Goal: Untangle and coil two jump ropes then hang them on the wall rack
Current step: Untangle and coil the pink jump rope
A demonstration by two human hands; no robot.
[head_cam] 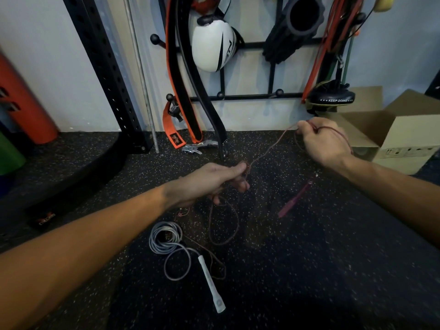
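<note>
A thin dark red jump rope [269, 150] stretches taut between my hands. My left hand [214, 182] pinches it at the centre of the view, and loose loops hang from that hand down to the floor. My right hand [323, 141] grips the rope's other part, with loops wound around its fingers. The rope's red handle [296, 198] lies on the floor between my arms. A grey jump rope [166, 236] lies coiled on the floor below my left hand, with its white handle [210, 282] pointing toward me. The black wall rack [250, 96] stands on the wall ahead.
On the rack hang a black and orange belt [176, 75], a white boxing glove [213, 47], a foam roller [300, 22] and resistance bands [333, 39]. An open cardboard box [390, 132] sits at the right. A black rig upright [102, 67] stands at the left.
</note>
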